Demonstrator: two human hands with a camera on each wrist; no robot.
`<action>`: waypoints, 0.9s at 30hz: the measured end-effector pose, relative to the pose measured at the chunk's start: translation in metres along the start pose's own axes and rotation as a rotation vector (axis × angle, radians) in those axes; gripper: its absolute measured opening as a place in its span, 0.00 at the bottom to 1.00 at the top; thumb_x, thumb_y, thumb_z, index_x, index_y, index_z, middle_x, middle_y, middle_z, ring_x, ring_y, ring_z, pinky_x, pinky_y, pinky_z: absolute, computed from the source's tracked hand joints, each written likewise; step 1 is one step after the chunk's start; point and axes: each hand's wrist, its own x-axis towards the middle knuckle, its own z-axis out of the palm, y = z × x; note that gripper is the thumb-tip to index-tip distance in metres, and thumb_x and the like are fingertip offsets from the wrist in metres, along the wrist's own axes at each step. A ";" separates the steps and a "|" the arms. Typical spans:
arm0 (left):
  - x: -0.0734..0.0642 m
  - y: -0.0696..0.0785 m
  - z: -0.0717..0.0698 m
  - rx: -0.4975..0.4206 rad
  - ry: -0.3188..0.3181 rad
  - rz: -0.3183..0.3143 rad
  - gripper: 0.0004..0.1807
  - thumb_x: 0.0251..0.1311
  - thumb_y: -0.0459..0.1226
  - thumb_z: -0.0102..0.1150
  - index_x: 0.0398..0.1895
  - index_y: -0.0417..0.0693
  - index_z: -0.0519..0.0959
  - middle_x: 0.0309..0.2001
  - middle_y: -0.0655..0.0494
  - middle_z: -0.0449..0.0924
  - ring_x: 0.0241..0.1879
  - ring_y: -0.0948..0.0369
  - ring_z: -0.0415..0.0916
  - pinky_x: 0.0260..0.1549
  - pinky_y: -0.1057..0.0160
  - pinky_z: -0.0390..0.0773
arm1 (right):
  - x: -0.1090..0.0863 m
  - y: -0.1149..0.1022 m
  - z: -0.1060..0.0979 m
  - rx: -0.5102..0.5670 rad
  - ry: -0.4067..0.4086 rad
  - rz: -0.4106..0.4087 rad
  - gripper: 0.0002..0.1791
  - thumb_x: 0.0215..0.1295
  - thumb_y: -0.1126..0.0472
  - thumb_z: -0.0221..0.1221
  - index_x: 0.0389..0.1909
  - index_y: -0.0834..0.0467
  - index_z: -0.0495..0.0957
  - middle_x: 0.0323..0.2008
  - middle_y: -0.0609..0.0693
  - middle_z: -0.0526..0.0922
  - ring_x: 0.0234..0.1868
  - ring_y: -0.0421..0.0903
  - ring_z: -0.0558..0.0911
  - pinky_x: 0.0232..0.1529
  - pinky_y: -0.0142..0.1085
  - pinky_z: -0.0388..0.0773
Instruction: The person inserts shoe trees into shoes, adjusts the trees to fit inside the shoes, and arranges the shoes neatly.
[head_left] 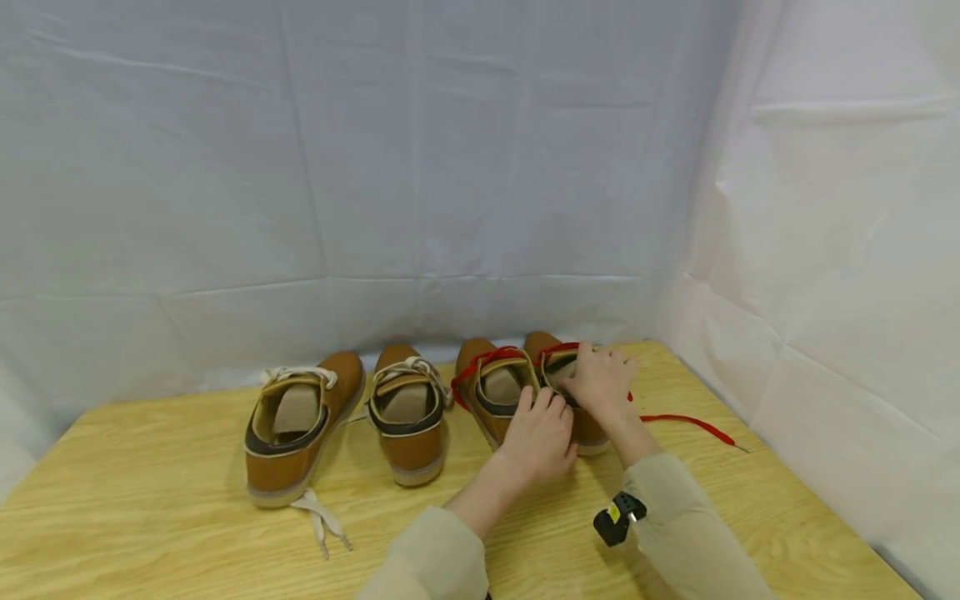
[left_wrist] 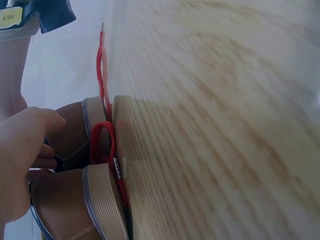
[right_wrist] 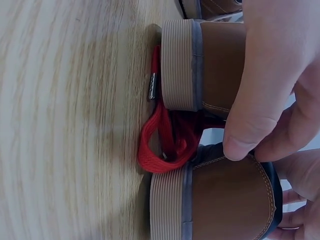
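Observation:
Two brown shoes with red laces stand side by side at the right, heels toward me. My right hand [head_left: 604, 379] grips the collar of the rightmost shoe [head_left: 591, 435] on its right side, with the thumb inside the opening. From the left, my left hand [head_left: 538, 437] lies in the gap between the pair. Its thumb and a finger [right_wrist: 285, 137] pinch around the rear collar of the rightmost shoe. Close by on the left is the other red-laced shoe [head_left: 472, 354]. A looped red lace [right_wrist: 159, 150] with a metal tip lies low between the heels.
Two more brown shoes with white laces, one at far left [head_left: 288, 479] and one near the middle [head_left: 416, 454], stand on the wooden table [head_left: 187, 517]. White lace ends [head_left: 321, 515] trail forward. A red lace end [head_left: 693, 421] stretches right. White sheeting [head_left: 480, 167] hangs behind.

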 end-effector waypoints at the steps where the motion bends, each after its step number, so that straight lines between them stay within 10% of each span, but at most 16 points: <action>1: 0.000 0.000 0.000 0.002 0.003 0.000 0.24 0.61 0.56 0.48 0.51 0.50 0.75 0.51 0.56 0.72 0.55 0.55 0.61 0.57 0.51 0.57 | 0.000 0.000 0.000 -0.003 0.000 0.000 0.32 0.55 0.44 0.63 0.49 0.64 0.71 0.48 0.69 0.75 0.51 0.67 0.70 0.52 0.61 0.60; 16: -0.001 0.000 0.000 0.012 0.006 -0.004 0.24 0.61 0.56 0.48 0.51 0.50 0.76 0.50 0.56 0.72 0.55 0.55 0.62 0.57 0.51 0.57 | 0.001 0.001 0.008 -0.027 0.062 -0.033 0.33 0.52 0.42 0.64 0.46 0.66 0.71 0.42 0.66 0.78 0.47 0.65 0.74 0.50 0.61 0.61; 27: 0.000 0.000 0.002 0.017 0.009 0.006 0.25 0.61 0.56 0.47 0.53 0.51 0.75 0.50 0.57 0.72 0.55 0.55 0.61 0.58 0.50 0.56 | 0.003 0.029 0.006 0.039 0.127 -0.231 0.24 0.52 0.47 0.66 0.41 0.61 0.73 0.40 0.63 0.77 0.45 0.63 0.74 0.45 0.58 0.64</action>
